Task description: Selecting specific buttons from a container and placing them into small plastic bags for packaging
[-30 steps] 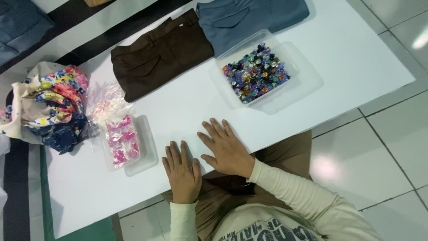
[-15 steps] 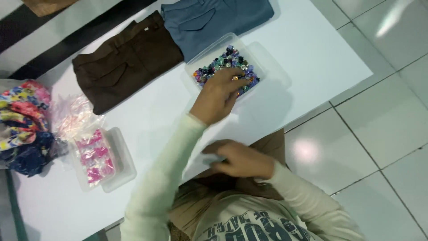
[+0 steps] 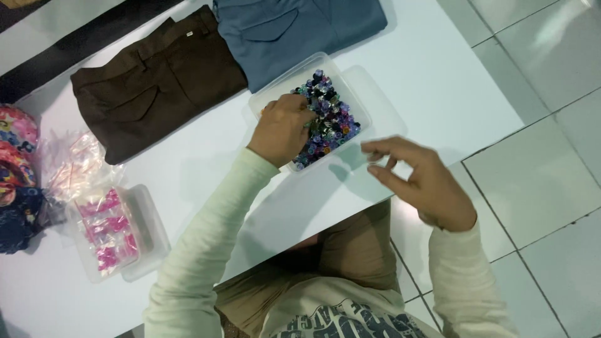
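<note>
In the clear tray (image 3: 260,103) on the white table (image 3: 432,69), the left hand (image 3: 283,128) is buried among small coloured pieces (image 3: 332,116), its grip hidden; picking out is judged underway. The right hand (image 3: 422,181) is held empty beside it, fingers apart; a fine pinch is judged needed next.

Two folded trousers (image 3: 159,87) lie along the desk's (image 3: 206,175) upper edge; a bead tray (image 3: 325,112) sits below them at centre, another tray (image 3: 116,231) lower left.

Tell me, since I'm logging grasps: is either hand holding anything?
Cannot tell. The left hand digs its fingers into the beads, hiding any grasp. The right hand hovers, apparently empty.
</note>
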